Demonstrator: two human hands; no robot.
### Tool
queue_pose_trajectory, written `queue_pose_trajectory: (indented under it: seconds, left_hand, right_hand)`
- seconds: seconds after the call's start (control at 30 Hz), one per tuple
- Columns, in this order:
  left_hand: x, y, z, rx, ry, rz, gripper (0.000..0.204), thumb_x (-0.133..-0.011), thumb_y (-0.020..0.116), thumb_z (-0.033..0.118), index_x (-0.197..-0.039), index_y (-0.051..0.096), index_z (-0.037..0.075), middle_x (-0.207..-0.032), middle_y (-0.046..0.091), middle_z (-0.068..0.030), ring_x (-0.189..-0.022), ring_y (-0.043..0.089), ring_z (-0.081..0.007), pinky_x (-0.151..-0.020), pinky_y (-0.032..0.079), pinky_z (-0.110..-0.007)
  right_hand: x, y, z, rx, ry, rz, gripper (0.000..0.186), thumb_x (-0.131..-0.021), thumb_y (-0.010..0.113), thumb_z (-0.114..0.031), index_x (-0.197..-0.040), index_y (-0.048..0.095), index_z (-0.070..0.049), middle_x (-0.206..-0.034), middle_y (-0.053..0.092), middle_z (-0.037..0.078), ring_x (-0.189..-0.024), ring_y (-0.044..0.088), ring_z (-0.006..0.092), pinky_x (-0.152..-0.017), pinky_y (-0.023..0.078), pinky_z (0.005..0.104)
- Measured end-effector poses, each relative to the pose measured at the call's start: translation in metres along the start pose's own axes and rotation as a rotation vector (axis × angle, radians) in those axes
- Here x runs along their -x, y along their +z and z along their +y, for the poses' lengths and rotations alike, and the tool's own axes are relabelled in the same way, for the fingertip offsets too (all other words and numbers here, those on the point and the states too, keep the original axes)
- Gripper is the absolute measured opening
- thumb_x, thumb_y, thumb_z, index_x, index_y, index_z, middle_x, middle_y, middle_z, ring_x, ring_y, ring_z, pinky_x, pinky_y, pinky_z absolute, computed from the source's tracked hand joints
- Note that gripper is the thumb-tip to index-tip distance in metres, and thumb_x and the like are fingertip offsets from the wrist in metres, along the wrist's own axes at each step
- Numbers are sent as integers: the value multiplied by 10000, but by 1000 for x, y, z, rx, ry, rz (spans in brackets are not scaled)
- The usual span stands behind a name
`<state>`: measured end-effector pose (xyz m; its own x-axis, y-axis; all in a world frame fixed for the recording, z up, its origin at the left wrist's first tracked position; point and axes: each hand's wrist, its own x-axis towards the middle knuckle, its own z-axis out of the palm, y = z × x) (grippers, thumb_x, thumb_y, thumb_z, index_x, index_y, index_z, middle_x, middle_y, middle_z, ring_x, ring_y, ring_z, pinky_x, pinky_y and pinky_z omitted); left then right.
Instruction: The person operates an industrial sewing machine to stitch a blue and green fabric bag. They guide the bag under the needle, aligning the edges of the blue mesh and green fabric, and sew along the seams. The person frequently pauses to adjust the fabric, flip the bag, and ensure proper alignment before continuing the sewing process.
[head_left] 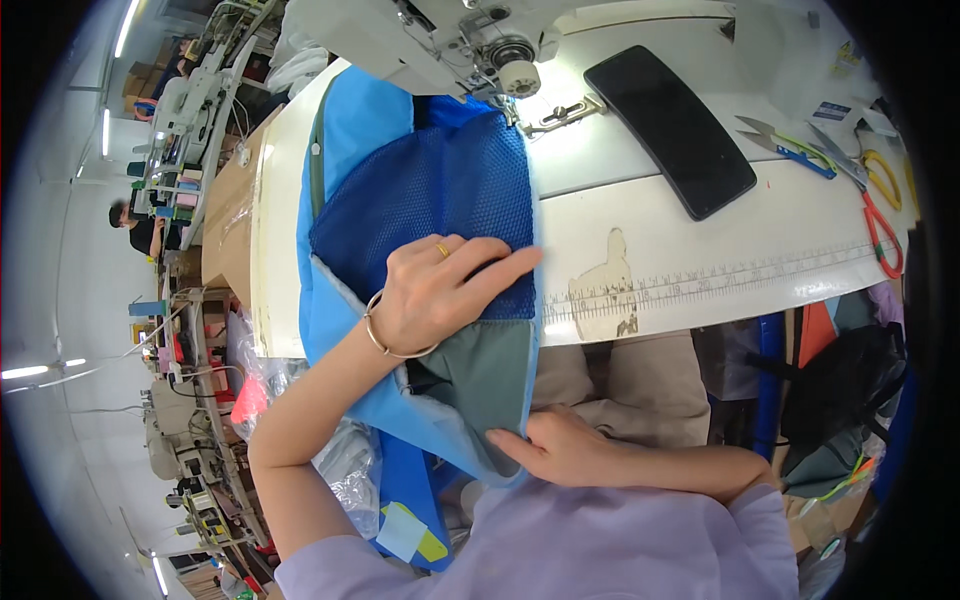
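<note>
A fabric piece with dark blue mesh (420,185), light blue panels (365,115) and a grey-green section (485,370) lies under the sewing machine head (470,50). Its far right corner reaches the stitching area by a metal edge guide (565,115). My left hand (440,290) rests on the mesh with fingers stretched apart, the fingertips near the right edge. Close to my body, my right hand (565,445) pinches the near right edge of the fabric piece, thumb on top and the other fingers partly hidden.
On the white table (720,240) lie a black phone (670,130), thread snips (790,148) and red-handled scissors (878,225). A printed ruler strip (710,285) runs along the near edge. Other sewing machines (180,115) and a seated person (140,228) are off to the left.
</note>
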<state>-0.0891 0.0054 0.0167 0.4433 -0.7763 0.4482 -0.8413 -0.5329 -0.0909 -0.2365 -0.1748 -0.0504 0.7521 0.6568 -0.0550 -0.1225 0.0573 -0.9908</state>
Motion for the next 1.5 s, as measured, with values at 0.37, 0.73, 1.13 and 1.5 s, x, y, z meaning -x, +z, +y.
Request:
queue_pose_trajectory:
  seconds: [0.37, 0.73, 1.13, 1.5]
  left_hand:
    - [-15, -2, -12, 101, 105, -139, 286, -734, 689, 123, -1017, 732, 133, -999, 671, -13, -661, 606, -124, -538, 494, -255]
    - [3, 3, -19, 66, 199, 121, 313, -691, 677, 119, -970, 741, -8, -924, 698, -93, -652, 654, -157, -580, 534, -251]
    - [0, 2, -19, 214, 48, 114, 359, -695, 760, -49, -1041, 701, 24, -984, 708, -106, -850, 702, -299, -773, 596, -394]
    - [-83, 21, -71, 59, 252, -324, 166, -686, 657, 37, -779, 537, 105, -790, 519, -32, -838, 585, -252, -691, 504, -377]
  right_hand:
    - [8, -31, -29, 375, -168, -146, 406, -999, 629, -317, -742, 596, -5, -696, 643, 190, -607, 647, 373, -577, 514, 453]
    - [-68, -135, -64, 1331, -858, 361, 430, -752, 697, -127, -1140, 682, 59, -1123, 684, 159, -971, 666, 280, -863, 562, 350]
    - [-87, -141, -50, 1113, -958, 197, 246, -748, 679, -121, -956, 681, 11, -985, 654, 117, -966, 644, 244, -828, 540, 349]
    - [-74, -129, -44, 1209, -1086, 98, 173, -712, 662, -173, -763, 680, -9, -784, 632, 57, -812, 572, 195, -656, 432, 291]
